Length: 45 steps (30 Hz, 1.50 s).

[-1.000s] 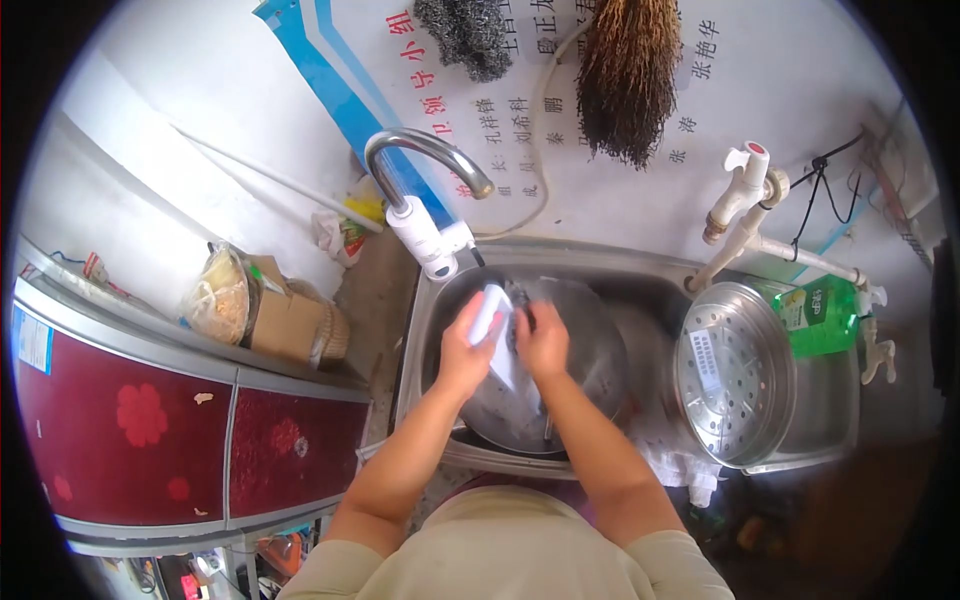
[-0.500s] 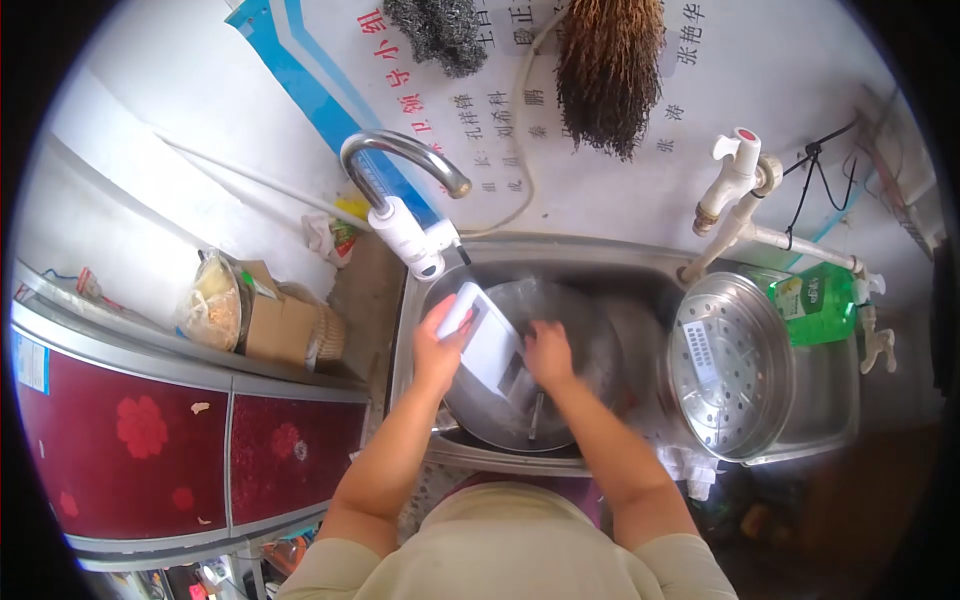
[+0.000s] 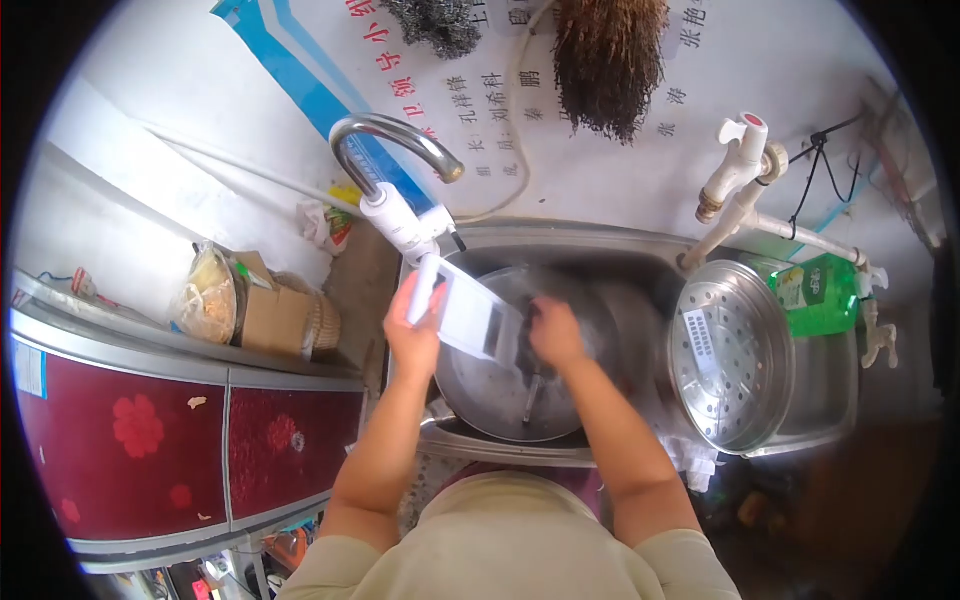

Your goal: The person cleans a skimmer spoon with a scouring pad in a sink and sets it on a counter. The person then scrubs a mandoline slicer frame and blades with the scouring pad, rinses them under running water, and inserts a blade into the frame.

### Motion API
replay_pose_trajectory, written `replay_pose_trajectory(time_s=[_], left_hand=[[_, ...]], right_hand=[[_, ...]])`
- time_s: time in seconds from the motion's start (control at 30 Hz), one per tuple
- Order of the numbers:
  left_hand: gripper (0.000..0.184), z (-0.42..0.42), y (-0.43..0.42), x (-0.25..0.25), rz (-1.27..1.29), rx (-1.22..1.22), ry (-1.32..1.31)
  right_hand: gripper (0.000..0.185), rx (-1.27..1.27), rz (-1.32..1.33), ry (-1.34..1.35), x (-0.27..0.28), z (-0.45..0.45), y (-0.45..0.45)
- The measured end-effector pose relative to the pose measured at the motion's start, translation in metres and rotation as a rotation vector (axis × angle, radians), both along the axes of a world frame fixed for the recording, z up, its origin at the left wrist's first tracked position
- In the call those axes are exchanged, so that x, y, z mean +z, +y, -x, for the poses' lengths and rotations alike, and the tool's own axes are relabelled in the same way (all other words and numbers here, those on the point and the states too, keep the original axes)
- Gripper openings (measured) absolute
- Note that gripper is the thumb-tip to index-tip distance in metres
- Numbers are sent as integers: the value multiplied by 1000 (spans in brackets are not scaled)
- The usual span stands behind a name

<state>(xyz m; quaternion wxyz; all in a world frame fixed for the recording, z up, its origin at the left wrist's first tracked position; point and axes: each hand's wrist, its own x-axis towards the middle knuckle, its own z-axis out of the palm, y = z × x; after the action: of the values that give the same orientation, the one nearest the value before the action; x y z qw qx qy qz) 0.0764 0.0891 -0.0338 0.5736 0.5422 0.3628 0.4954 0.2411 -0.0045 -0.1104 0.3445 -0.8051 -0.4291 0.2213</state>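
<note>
The person's left hand point(image 3: 412, 330) holds a flat white slicer point(image 3: 468, 315) by its handle end, the grip pressed together around it with the fingers wrapped over the frame. The white slicer is above the left part of the metal sink point(image 3: 600, 236), in front of a wide round metal pan point(image 3: 480, 395) set in the basin. It slants, with its handle end near the base of the curved faucet point(image 3: 400, 222) and its other end toward the right hand point(image 3: 556, 335).

The right hand is over the round metal pan, just beside the slicer's far end, with fingers bent. The fingertips are blurred against a dark patch; whether that grip pinches anything cannot be told. A narrow bar point(image 3: 532, 398) shows within the pan's outline, below the right hand.

At the sink's right side, a perforated steamer tray point(image 3: 725, 390) stands tilted, a printed label on its inner face. Just beyond it is a green bottle point(image 3: 822, 293), near white piping fitted with a tap point(image 3: 742, 150). A straw brush point(image 3: 610, 65) and a mass of steel wool point(image 3: 435, 22) show against the lettered wall. To the left, a cardboard box point(image 3: 275, 320) is located behind a red-fronted cabinet point(image 3: 130, 460).
</note>
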Motion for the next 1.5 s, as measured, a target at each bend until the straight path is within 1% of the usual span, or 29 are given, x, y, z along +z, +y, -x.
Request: replay_pose_trajectory(time_s=[0.07,0.17,0.27,0.37,0.47,0.63,0.73,0.83,0.93,1.03,1.07,1.13,1.17,1.27,1.33,1.37,1.4,1.43,1.47,1.5], left_hand=[[49,11,8,10,-1,24,-31],[48,23,16,13,58,78,-53],[48,27,16,14,79,82,-84],[50,24,12,15,83,73,-94],[53,19,8,13,66,54,-73],[52,10,1,3,33,26,-47],[50,8,-3,2,33,32,6],[50,9,-5,4,36,24,156],[48,14,0,11,75,-2,244],[45,23,18,8,199,-81,409],[44,24,21,10,257,-105,428],[42,21,21,29,373,-155,465],[42,19,25,29,415,-155,500],[45,17,34,29,512,-158,583],[51,15,34,30,534,-170,610],[53,17,33,31,573,-222,585],[54,19,31,33,612,-274,559],[56,20,29,33,650,-327,532],[56,22,28,31,645,-319,520],[56,23,27,26,640,-311,508]], right_hand=[[27,-149,-197,134,16,-15,-9],[30,-275,-148,17,21,-20,-24],[32,-252,-100,-23,5,-20,-31],[31,-217,-95,33,11,-11,-33],[31,-67,-96,15,0,-6,-33],[33,113,61,-27,-19,-2,-24],[34,163,149,-28,-23,-1,-21],[35,192,212,-10,-22,1,-17],[34,232,281,-38,-21,5,-15],[34,314,394,-114,-12,11,-10],[33,347,438,-144,-9,13,-8],[34,358,291,-309,-36,24,-7],[35,361,217,-390,-51,29,-8],[30,384,382,-264,-50,39,-6],[25,363,250,-178,-64,29,-7],[22,351,185,-135,-69,25,-6],[22,345,179,-77,-55,26,-5],[21,337,174,-18,-29,28,-6],[21,328,170,42,-15,31,-6],[22,293,119,4,-22,34,-4]])
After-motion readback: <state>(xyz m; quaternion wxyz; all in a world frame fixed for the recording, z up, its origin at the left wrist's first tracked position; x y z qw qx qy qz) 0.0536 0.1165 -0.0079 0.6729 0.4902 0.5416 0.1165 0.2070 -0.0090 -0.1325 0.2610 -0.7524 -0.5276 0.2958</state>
